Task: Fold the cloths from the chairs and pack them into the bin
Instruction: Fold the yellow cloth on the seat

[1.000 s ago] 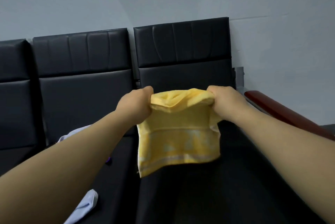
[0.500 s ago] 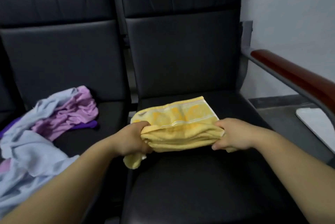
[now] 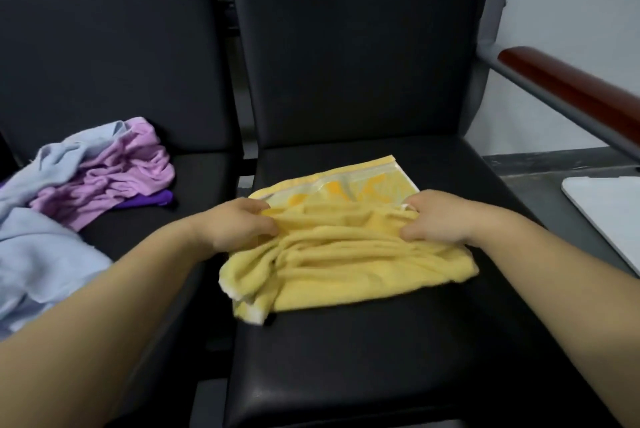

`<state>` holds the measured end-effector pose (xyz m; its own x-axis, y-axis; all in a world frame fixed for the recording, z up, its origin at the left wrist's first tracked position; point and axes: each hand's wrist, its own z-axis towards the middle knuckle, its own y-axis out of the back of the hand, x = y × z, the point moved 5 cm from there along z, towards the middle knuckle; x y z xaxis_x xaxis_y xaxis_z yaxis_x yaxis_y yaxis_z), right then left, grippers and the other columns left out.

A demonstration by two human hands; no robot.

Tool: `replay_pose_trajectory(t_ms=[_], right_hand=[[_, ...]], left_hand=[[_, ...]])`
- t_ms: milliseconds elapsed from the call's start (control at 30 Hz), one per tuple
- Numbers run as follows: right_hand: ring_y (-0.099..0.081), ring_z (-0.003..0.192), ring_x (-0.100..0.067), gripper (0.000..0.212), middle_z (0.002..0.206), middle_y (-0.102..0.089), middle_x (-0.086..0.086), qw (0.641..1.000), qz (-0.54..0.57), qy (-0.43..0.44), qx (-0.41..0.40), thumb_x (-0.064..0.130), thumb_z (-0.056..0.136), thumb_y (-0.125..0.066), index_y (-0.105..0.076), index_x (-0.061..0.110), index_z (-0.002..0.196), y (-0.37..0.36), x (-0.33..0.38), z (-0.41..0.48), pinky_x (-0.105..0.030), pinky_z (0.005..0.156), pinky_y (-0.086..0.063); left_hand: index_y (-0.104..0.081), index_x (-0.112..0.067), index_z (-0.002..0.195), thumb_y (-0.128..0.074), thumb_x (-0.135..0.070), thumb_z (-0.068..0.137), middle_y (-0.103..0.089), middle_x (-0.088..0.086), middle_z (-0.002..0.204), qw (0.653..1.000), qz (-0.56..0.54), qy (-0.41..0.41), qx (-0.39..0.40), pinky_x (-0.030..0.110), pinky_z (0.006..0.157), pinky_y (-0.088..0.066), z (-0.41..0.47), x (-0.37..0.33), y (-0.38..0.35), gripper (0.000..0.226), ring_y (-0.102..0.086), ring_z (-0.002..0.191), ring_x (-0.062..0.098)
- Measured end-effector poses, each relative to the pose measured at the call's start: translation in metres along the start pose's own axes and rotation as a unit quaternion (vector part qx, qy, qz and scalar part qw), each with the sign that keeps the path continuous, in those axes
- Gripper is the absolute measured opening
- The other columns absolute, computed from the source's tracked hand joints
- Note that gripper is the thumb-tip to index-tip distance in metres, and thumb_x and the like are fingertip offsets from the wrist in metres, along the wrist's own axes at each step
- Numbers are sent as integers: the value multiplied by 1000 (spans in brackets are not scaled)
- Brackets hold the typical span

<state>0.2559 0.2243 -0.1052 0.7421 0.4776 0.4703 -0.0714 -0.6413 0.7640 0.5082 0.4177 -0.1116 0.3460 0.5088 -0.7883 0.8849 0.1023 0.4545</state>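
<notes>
- The yellow terry-cloth towel (image 3: pixel 346 254) lies bunched on the black padded seat (image 3: pixel 381 358) of the right-hand chair. Its patterned hem lies flat towards the backrest, and a near corner trails towards the seat's front-left.
- The left hand (image 3: pixel 239 226) has its fingers curled into the towel's left side, thumb and fingers pinching a ridge of fabric.
- The right hand (image 3: pixel 440 219) mirrors it on the right side, fingers bent and closed on the same ridge.
- Gripping both ends of one ridge looks like a way to keep the fold line straight, with the seat serving as a flat work surface. I judge the fold only partly made, since the near half is rumpled.
- On the neighbouring seat to the left, a loose heap of light-blue and pink cloths (image 3: pixel 104 178) lies over a purple cloth (image 3: pixel 152 200). It is well apart from the towel and not yet folded.
- A red-brown wooden armrest (image 3: pixel 571 88) runs along the right. Beyond the chair a white flat-edged object (image 3: pixel 606 216) lies low at the frame's edge; it is perhaps the bin, though too little shows to tell.
- The next move probably calls for smoothing the wrinkles before doubling the towel over.
</notes>
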Motion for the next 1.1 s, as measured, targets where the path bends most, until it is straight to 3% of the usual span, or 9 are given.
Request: replay_pose_trajectory(t_ms=[133, 200, 367, 533, 667, 800, 867, 967, 1100], right_hand=[[-74, 111, -23, 35, 118, -77, -2, 963, 115, -45, 239, 23, 86, -82, -74, 19, 121, -26, -8, -33, -49, 102, -56], [-72, 116, -25, 39, 123, -75, -3, 947, 166, -46, 271, 27, 90, -79, -71, 18, 127, -27, -8, -44, -52, 105, -54], [-76, 105, -19, 37, 111, -79, 2, 967, 207, -72, 130, 47, 91, -73, -75, 20, 117, -14, -8, -39, -49, 102, -55], [-74, 96, -16, 17, 102, -77, 2, 982, 181, -27, -52, 31, 88, -81, -76, 24, 102, 3, -3, -31, -36, 87, -60], [-68, 94, -22, 14, 100, -71, -1, 966, 174, -1, -190, 18, 89, -77, -69, 27, 96, 17, 2, -28, -38, 82, -60], [-66, 98, -20, 27, 109, -66, 1, 977, 147, -35, -152, 15, 84, -76, -65, 31, 102, 9, 3, -19, -43, 89, -60], [-66, 100, -24, 26, 110, -67, -4, 977, 146, -62, -146, 36, 86, -77, -66, 24, 106, 7, 7, -14, -44, 91, -59], [-64, 105, -24, 56, 120, -67, -5, 977, 99, -105, -155, 63, 93, -61, -65, 13, 120, 10, 11, -6, -43, 93, -56], [-64, 98, -13, 21, 111, -68, 5, 981, 80, -50, -169, 41, 91, -75, -66, 31, 108, 10, 12, 5, -36, 85, -57]], left_hand=[[-69, -10, 94, -73, -11, 86, -73, 4, 81, 981, 16, 76, 180, 25, 55, -54, -30, 8, -21, 9, -69, 68, 17], [-68, -9, 101, -70, -18, 92, -73, 2, 83, 975, 14, 88, 203, 22, 52, -51, -38, 10, -21, 13, -69, 68, 14], [-63, -10, 87, -68, -40, 93, -57, -2, 65, 995, 5, 65, 80, 22, 50, -45, -32, 10, -4, 31, -54, 55, 10], [-63, -5, 89, -64, -32, 98, -57, 8, 72, 997, 37, 4, -72, 34, 57, -51, -25, 10, 14, 29, -55, 65, 22], [-64, -12, 88, -62, -32, 99, -62, 5, 74, 967, 110, -52, -226, 34, 60, -50, -23, 0, 32, 23, -57, 66, 20], [-65, -26, 91, -69, -32, 93, -70, -4, 84, 963, 194, -35, -186, 34, 65, -56, -12, 6, 22, 7, -66, 75, 16], [-65, -31, 95, -71, -36, 90, -69, -7, 88, 961, 220, -20, -163, 30, 67, -54, -7, 9, 16, 9, -66, 81, 11], [-66, -30, 94, -71, -37, 91, -68, -8, 89, 961, 227, -14, -155, 26, 65, -47, -2, 8, 14, 9, -64, 85, 11], [-65, -25, 85, -70, -35, 91, -67, -5, 82, 963, 225, -22, -149, 27, 63, -44, 0, 6, 11, 12, -63, 79, 13]])
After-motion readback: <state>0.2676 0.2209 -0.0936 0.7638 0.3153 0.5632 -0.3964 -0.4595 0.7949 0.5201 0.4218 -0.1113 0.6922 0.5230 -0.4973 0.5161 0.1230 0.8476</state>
